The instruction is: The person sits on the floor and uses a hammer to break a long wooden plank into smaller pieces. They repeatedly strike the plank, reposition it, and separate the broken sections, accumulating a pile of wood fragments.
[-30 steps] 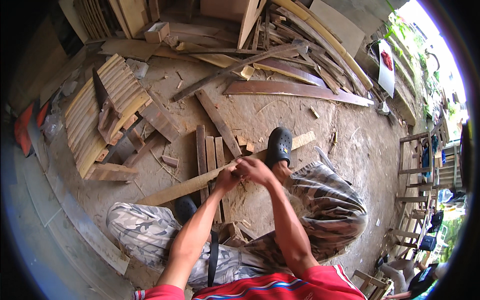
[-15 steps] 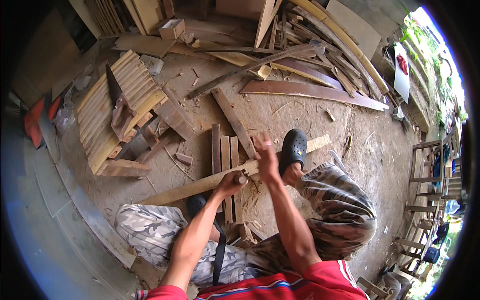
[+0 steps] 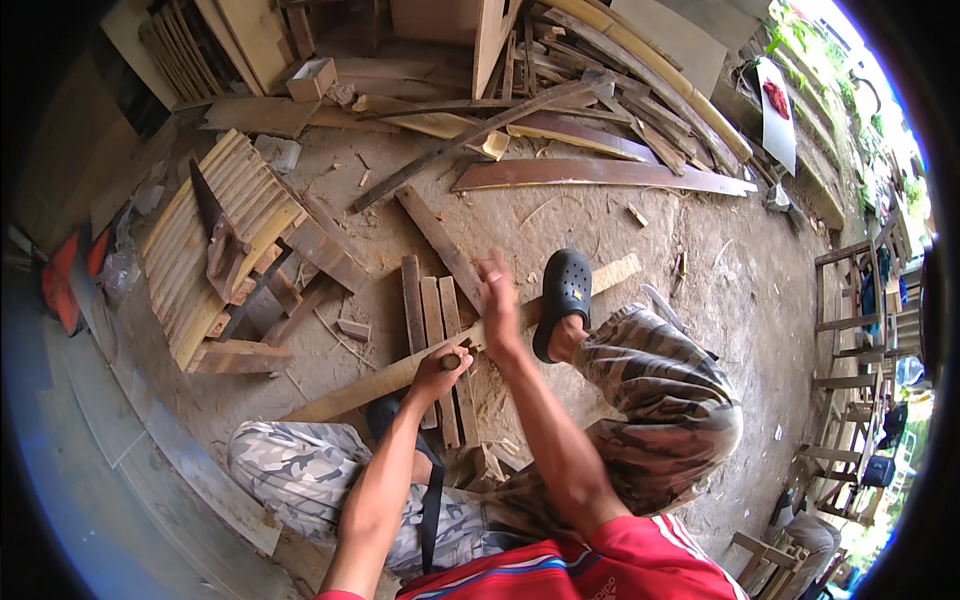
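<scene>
Down low, left hand [image 3: 440, 372] clenched around a small dark tool handle [image 3: 452, 361], pressed onto a long pale plank [image 3: 400, 375] lying slantwise across the dirt floor [image 3: 700, 260]. Right hand [image 3: 498, 305] released, fingers spread, touching the plank just beside a black clog [image 3: 566, 295].

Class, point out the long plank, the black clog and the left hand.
long plank [image 3: 350, 393], head view, bare face left of the hands.
black clog [image 3: 566, 290], head view, its perforated top.
left hand [image 3: 440, 370], head view, the knuckles.

Tool [image 3: 452, 361] mostly hidden in left fist; right hand [image 3: 497, 300] blurred.
</scene>
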A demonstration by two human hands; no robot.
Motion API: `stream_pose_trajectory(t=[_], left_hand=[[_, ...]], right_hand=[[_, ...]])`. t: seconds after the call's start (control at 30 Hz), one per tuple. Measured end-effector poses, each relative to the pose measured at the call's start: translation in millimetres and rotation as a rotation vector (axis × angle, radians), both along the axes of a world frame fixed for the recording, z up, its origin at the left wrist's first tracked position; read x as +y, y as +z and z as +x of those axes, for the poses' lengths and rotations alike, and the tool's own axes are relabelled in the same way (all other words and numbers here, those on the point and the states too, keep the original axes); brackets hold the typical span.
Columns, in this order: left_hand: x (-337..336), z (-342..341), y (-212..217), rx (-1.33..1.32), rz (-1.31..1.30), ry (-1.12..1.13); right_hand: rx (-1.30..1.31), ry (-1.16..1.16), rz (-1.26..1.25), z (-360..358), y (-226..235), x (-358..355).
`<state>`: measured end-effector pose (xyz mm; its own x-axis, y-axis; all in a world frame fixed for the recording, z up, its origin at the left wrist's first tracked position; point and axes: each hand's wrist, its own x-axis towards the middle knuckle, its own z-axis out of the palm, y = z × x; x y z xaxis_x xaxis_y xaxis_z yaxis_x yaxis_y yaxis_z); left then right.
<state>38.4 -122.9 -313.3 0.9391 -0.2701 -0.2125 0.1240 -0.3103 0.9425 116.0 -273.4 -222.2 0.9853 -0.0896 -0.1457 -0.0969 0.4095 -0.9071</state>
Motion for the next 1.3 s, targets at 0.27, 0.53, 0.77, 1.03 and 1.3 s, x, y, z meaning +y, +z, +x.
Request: stream_pose_trajectory(t=[0.27, 0.53, 0.77, 1.03, 1.3], left_hand=[[13, -8, -4, -0.067, 0.107, -0.009], [8, 3, 7, 0.023, 0.027, 0.008], [29, -12, -22, -0.045, 0.186, -0.115], [21, -3, -5, 0.073, -0.074, 0.019], [88, -18, -24, -0.208, 0.026, 0.025]], right_hand=[[-0.085, 0.180, -0.112, -46, -20, 52], [-0.168, -0.131, -0.132, 26, 21, -38], [-0.125, 0.310, -0.140, -37, -23, 65], [-0.068, -0.056, -0.384, 32, 10, -28], [-0.336, 0.472, -0.449, -55, -22, 146]])
